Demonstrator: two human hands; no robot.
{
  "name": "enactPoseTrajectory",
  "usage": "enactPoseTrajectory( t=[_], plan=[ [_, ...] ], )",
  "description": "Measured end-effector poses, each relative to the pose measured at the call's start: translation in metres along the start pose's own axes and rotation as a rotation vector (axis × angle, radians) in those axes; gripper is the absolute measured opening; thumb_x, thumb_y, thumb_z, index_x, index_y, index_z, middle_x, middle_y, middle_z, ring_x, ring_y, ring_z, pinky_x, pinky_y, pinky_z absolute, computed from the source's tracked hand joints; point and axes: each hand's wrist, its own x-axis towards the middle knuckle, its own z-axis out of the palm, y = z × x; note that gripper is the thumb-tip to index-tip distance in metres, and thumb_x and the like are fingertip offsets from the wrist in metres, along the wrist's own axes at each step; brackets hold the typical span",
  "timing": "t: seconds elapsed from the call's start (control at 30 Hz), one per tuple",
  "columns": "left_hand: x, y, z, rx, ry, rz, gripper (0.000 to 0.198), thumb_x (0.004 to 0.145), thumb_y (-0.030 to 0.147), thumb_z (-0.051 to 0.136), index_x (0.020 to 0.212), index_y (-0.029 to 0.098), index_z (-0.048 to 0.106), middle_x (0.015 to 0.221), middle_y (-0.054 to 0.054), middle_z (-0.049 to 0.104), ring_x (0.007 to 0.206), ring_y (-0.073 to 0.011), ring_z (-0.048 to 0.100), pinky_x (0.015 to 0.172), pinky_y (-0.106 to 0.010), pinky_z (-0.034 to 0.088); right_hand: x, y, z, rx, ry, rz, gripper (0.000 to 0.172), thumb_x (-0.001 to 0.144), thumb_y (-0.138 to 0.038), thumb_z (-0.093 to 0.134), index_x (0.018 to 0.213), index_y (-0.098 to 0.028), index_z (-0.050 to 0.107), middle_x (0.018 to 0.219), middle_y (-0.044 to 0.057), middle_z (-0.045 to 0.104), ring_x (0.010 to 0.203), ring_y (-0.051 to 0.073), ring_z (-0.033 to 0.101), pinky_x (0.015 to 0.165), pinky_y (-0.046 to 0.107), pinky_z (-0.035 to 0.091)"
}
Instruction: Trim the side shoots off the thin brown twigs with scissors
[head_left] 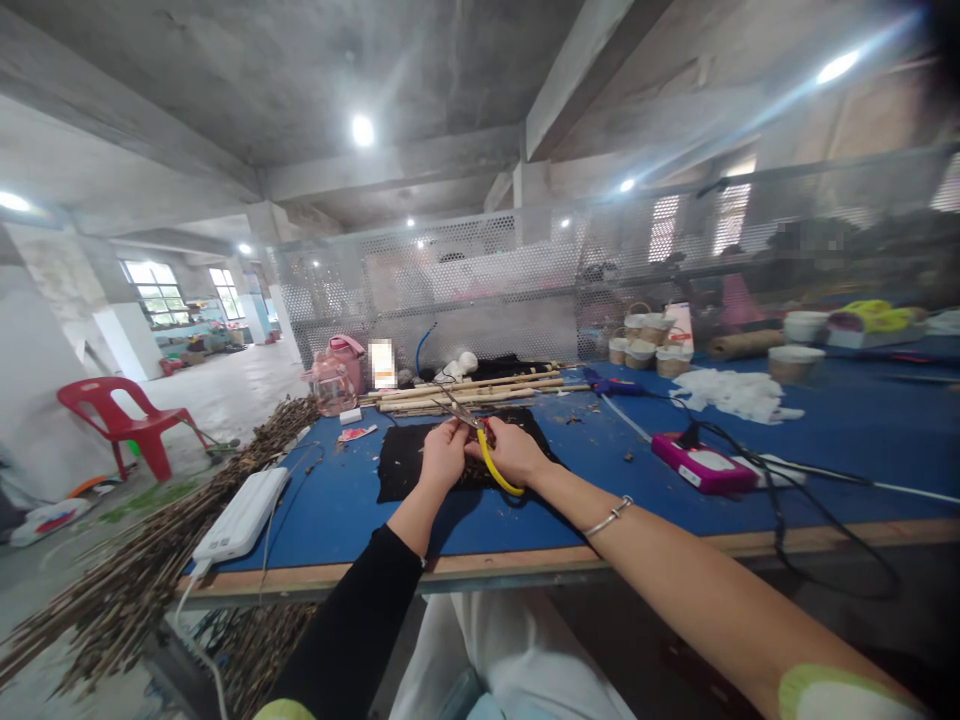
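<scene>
In the head view, my right hand is closed around a pair of scissors with yellow handles. Their metal blades point away and slightly left. My left hand is just beside the blades, its fingers pinched together. Whatever they hold is too small or hidden to make out. Both hands are over a black cloth strewn with small brown bits. Beyond the cloth lies a bundle of pale sticks.
A white power bank sits at the table's left edge, by piled dry twigs. Rightward are a purple power strip with loose cables, a blue glue gun, white tissue and several small pots. A perforated metal screen stands behind.
</scene>
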Motion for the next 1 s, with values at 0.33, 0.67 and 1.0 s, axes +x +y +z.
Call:
enactPoseTrajectory(
  t=[0.33, 0.67, 1.0],
  plan=[
    [-0.0009, 0.0079, -0.001, -0.064, -0.016, -0.057, 0.028, 0.077, 0.031, 0.045, 0.08, 0.012, 0.065, 0.076, -0.005, 0.067, 0.072, -0.0153, 0.059, 0.071, -0.025, 0.044, 0.0015, 0.0046, -0.0047, -0.037, -0.016, -0.023, 0.042, 0.071, -0.058, 0.053, 0.082, -0.018, 0.052, 0.077, 0.006, 0.063, 0.068, 0.017, 0.059, 0.055, 0.023, 0.032],
    [-0.0034, 0.003, 0.0045, -0.082, -0.066, -0.007, 0.026, 0.076, 0.03, 0.05, 0.084, 0.012, 0.067, 0.083, -0.007, 0.067, 0.081, -0.0176, 0.058, 0.079, -0.028, 0.042, 0.0004, 0.0033, -0.0086, -0.207, 0.184, -0.121, 0.049, 0.066, -0.058, 0.058, 0.089, -0.016, 0.044, 0.092, 0.011, 0.057, 0.085, 0.022, 0.056, 0.068, 0.028, 0.036],
    [-0.0034, 0.0075, 0.0013, -0.022, -0.054, -0.018, 0.027, 0.079, 0.032, 0.045, 0.08, 0.015, 0.066, 0.08, -0.004, 0.067, 0.077, -0.0156, 0.059, 0.077, -0.026, 0.043, 0.0018, 0.0011, -0.0074, -0.111, 0.016, -0.008, 0.047, 0.071, -0.061, 0.051, 0.087, -0.018, 0.048, 0.083, 0.008, 0.062, 0.077, 0.021, 0.06, 0.059, 0.025, 0.034]
  ],
)
